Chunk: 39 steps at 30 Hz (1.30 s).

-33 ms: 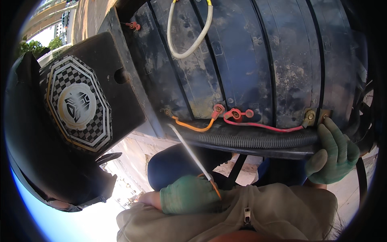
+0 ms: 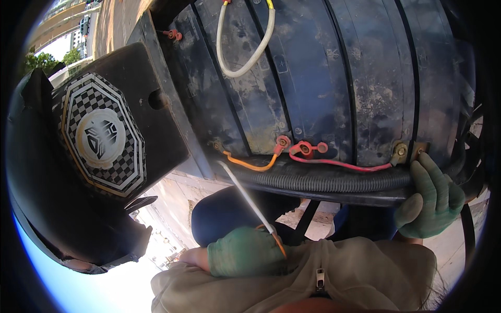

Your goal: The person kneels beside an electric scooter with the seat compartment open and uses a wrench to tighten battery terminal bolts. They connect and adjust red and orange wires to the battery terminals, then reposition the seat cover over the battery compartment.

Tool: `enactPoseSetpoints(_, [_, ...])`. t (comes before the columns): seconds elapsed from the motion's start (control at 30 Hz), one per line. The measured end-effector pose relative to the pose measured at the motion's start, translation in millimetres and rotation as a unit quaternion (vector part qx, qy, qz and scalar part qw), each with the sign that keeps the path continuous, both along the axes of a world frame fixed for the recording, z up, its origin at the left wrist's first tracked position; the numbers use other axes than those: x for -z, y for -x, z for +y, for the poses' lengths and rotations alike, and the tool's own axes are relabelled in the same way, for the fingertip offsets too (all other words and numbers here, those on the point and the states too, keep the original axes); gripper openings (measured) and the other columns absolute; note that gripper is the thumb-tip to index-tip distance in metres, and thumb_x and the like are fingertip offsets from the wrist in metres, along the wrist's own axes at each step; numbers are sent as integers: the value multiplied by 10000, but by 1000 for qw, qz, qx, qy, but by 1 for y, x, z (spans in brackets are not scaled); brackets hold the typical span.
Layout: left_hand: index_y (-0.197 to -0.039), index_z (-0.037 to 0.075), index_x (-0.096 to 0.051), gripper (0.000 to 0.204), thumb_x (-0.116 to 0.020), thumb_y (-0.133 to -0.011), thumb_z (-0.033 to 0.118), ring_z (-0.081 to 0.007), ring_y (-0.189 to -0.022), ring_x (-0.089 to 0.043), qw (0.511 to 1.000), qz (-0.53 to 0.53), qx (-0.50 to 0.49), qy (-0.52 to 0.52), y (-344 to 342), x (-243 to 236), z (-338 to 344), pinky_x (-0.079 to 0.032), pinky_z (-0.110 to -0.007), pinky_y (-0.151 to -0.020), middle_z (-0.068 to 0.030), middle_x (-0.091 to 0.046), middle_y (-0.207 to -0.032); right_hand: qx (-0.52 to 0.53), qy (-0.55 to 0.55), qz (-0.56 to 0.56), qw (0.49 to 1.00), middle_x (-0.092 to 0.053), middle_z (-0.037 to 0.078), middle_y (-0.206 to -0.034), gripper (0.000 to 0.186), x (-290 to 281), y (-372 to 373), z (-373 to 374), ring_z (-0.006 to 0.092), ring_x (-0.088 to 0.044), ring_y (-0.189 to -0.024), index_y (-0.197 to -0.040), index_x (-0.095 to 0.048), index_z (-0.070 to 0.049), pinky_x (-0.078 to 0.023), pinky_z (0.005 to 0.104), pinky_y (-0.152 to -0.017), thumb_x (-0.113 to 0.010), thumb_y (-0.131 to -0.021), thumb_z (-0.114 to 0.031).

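Straight white-sleeved orange cable (image 2: 246, 196) in clenched left grip (image 2: 246, 252), right grip (image 2: 432, 201) unclenched at brass-coloured terminal (image 2: 420, 149)

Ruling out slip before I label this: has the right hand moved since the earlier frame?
No visible shift in any direction: the right hand still has a fingertip at the metal tab right of the red wire.

The left hand (image 2: 242, 253) hides its grip on a white tube (image 2: 246, 196); the frame's far edge crops a cable loop (image 2: 235, 74).

No readable text — checkered sticker (image 2: 103, 134) on panel (image 2: 133, 68).
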<state>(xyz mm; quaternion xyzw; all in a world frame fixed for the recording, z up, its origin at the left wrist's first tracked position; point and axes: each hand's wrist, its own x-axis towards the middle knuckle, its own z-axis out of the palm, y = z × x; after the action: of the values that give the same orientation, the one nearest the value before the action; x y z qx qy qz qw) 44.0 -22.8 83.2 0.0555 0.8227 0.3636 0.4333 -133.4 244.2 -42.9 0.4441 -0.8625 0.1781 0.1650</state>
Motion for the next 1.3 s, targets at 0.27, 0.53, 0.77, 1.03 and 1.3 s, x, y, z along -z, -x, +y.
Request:
enactPoseSetpoints(0.27, [-893,108,-699,152,-651,-877,252,-255,-746,-708,1000,11,-18,2,13,1,3,-551,-373,-562,-77,-684,-794,22,-1,-6,1000,-787,99,-952,481,0,-2,-2,153,-606,-636,-1001,-741,-31,-442,302,-683,-307,-1019,-238])
enactPoseSetpoints(0.53, [-809,115,-679,160,-648,-876,257,-267,-704,-704,998,-44,28,28,17,-2,3,-545,-373,-550,-87,-684,-773,21,7,6,1000,-788,86,-960,484,3,-3,-1,144,-616,-680,-998,-746,-45,-447,291,-688,-307,-1024,-247])
enactPoseSetpoints(0.77, [-854,93,-663,107,-619,-869,189,-278,-688,-683,991,48,-83,94,-14,12,17,-546,-385,-544,-93,-658,-768,28,-5,-5,1000,-787,61,-993,492,1,-3,-1,133,-659,-760,-1038,-743,-52,-447,287,-711,-295,-1053,-256])
enactPoseSetpoints(1.03, [-953,63,-655,130,-606,-870,149,-243,-726,-683,991,115,17,72,-19,12,7,-558,-380,-579,-83,-648,-792,20,-33,-7,999,-780,59,-1017,519,-3,-2,-1,146,-689,-745,-1139,-719,3,-466,285,-757,-275,-1089,-260])
enactPoseSetpoints(1.3, [-922,60,-699,147,-616,-860,165,-240,-741,-693,990,120,-61,36,-18,6,4,-560,-373,-575,-102,-659,-817,49,17,-11,999,-782,108,-989,541,2,-6,-3,170,-648,-710,-1244,-675,102,-495,296,-729,-325,-1097,-285])
